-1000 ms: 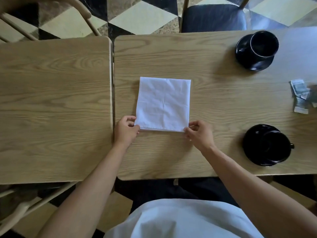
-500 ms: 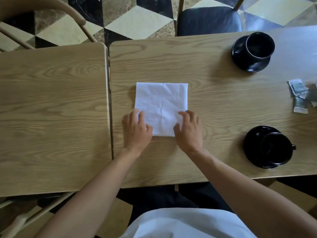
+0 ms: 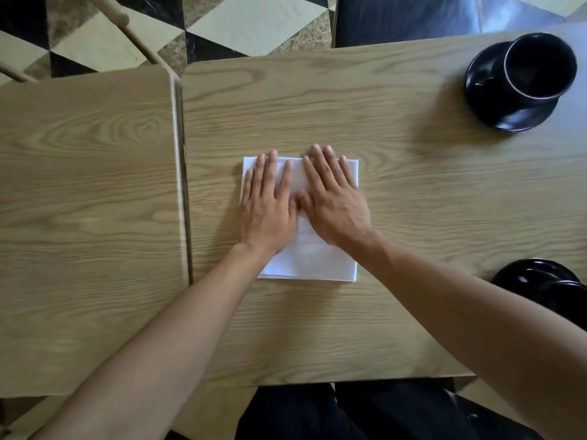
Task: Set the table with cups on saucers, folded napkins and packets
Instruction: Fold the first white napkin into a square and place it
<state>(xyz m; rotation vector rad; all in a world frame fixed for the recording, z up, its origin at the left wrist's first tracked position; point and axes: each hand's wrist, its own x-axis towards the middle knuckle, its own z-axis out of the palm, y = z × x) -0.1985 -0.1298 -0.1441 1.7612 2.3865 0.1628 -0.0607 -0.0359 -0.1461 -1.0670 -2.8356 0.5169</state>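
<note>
Both hands are lying flat on the white napkin (image 3: 313, 255), fingers straight and spread, so neither grip is closing on anything; they are pressing the cloth down onto the bench (image 3: 413, 192). The left hand (image 3: 268, 206) is covering the napkin's left side and the right hand (image 3: 333, 203) its right, thumbs touching in the middle, fingertips reaching the far edge and just over it. The napkin is lying directly under the palms, so nothing has to be reached for; it looks close to square, with no clear long axis, and its layered near edge is showing uncovered between the wrists. Both hands are equally close to it, each over its own half. By my reckoning this is smoothing a fold, and the next fold or slide will depend on which edge gets lifted. The forearms are running in from the near side, converging on the cloth, wrists low. Further out, a black cup on its saucer (image 3: 521, 81) is standing at the far right of the bench, well apart from the napkin, and a second black saucer (image 3: 540, 281) is showing at the near right, partly hidden behind the right forearm. I can't see any packets.
</note>
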